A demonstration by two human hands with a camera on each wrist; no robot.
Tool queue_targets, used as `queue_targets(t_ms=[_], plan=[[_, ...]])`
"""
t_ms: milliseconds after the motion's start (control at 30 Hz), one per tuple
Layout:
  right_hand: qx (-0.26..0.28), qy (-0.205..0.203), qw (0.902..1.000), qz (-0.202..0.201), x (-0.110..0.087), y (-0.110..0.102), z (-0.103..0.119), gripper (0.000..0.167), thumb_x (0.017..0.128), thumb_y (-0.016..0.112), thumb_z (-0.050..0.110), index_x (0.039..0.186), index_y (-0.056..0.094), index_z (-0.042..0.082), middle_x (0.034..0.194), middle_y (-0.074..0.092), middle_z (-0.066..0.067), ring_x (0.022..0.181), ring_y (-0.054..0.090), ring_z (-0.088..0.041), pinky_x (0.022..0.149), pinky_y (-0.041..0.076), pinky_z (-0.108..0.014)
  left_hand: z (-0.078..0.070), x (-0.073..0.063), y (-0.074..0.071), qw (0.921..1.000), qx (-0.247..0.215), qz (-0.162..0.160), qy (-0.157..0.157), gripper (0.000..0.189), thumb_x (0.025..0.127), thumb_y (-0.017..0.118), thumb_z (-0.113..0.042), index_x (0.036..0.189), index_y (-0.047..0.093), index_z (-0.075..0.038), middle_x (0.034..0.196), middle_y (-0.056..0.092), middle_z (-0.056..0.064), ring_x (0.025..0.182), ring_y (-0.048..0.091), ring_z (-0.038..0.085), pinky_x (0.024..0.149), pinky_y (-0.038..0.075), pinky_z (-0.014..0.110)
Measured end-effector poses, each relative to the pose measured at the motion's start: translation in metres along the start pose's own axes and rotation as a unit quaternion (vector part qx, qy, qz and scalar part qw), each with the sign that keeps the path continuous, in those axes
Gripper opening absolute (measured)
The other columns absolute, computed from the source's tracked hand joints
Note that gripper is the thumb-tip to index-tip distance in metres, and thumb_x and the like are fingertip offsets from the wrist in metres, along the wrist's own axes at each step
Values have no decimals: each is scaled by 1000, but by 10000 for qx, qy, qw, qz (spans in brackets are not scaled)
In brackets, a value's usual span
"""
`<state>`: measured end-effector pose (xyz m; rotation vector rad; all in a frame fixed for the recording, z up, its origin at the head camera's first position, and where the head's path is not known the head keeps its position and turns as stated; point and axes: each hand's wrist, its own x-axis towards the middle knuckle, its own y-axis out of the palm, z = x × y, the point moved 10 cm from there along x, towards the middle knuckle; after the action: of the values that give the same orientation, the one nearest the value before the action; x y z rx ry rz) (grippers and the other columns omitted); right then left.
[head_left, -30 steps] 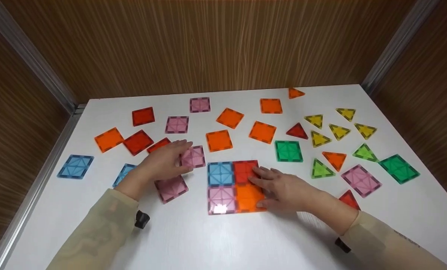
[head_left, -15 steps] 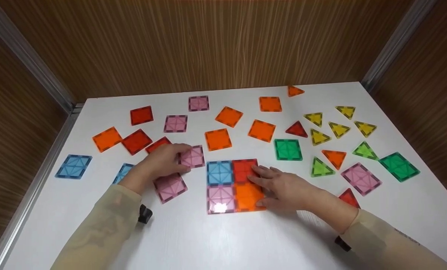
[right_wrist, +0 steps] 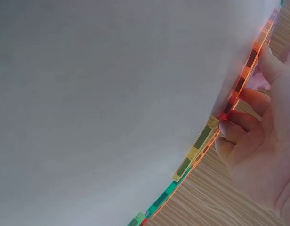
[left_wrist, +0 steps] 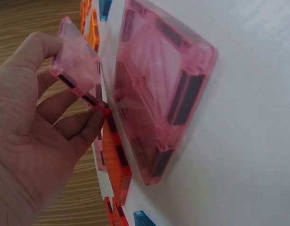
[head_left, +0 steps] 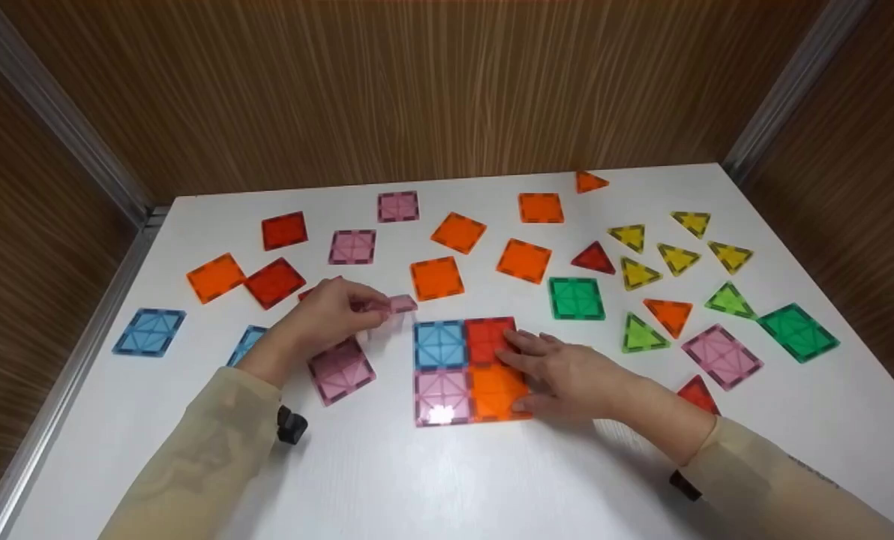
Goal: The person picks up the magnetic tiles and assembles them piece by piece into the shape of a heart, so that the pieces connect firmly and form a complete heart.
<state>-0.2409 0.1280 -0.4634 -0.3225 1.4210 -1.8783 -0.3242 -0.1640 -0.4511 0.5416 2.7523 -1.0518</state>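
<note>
My left hand (head_left: pixel 325 319) pinches a pink translucent square magnetic tile (left_wrist: pixel 79 56) between thumb and fingers. That tile is tilted up from the table, seen nearly edge-on in the head view. Just below this hand lies another pink tile (head_left: pixel 342 373), large in the left wrist view. To the right, a two-by-two square is formed by a blue tile (head_left: pixel 439 345), a red tile (head_left: pixel 486 341), a pink tile (head_left: pixel 442 386) and an orange tile (head_left: pixel 493 394). The fingers of my right hand (head_left: pixel 574 380) rest along the right side of that square, on the red and orange tiles.
Loose square tiles lie behind and left, among them an orange tile (head_left: pixel 437 278) and a blue tile (head_left: pixel 149 331). At right are green squares, such as a green tile (head_left: pixel 576 298), and several triangles like a yellow triangle (head_left: pixel 678 259). Wood-grain panels (head_left: pixel 447 90) enclose the white table (head_left: pixel 432 480).
The pink tile under my left hand lay flat before; now it is pinched and tipped up off the table. My right hand stays on the two-by-two square.
</note>
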Motion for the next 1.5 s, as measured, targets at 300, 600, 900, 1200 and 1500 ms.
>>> queue_targets(t_ms=[300,600,900,1200,1500], plan=[[24,22,10000,-17,-1,-1,0,79,100,69,54,166,38,22,174,27,-5,156,31,-41,119,38,-57,-19,4,9,9997,-209,156,25,34,101,69,-55,131,76,-40,126,69,-8,111,60,23,91,54,40],[-49,10,10000,-48,0,0,0,80,99,69,57,165,38,23,174,28,-5,155,33,-41,117,40,-58,-36,14,19,9981,87,134,601,35,108,61,-44,139,72,-32,137,67,-4,125,58,22,113,48,47],[-119,-10,9999,-96,-1,-2,1,80,99,68,58,165,40,22,173,30,-6,154,35,-41,117,40,-57,-60,23,37,9928,204,260,1147,31,112,56,-36,131,76,-22,104,64,8,107,58,23,99,52,42],[-170,6,9998,-38,0,0,1,80,99,68,59,165,39,23,174,28,-5,155,35,-40,117,41,-58,-92,39,66,9883,258,439,1435,34,112,54,-37,134,74,-20,107,67,8,104,59,21,99,52,38],[-210,-71,9997,-127,1,-2,1,80,99,68,58,165,40,22,173,29,-6,154,36,-40,115,43,-59,-116,51,87,9826,435,471,1746,36,113,52,-37,137,73,-21,117,70,1,107,60,20,106,51,40]])
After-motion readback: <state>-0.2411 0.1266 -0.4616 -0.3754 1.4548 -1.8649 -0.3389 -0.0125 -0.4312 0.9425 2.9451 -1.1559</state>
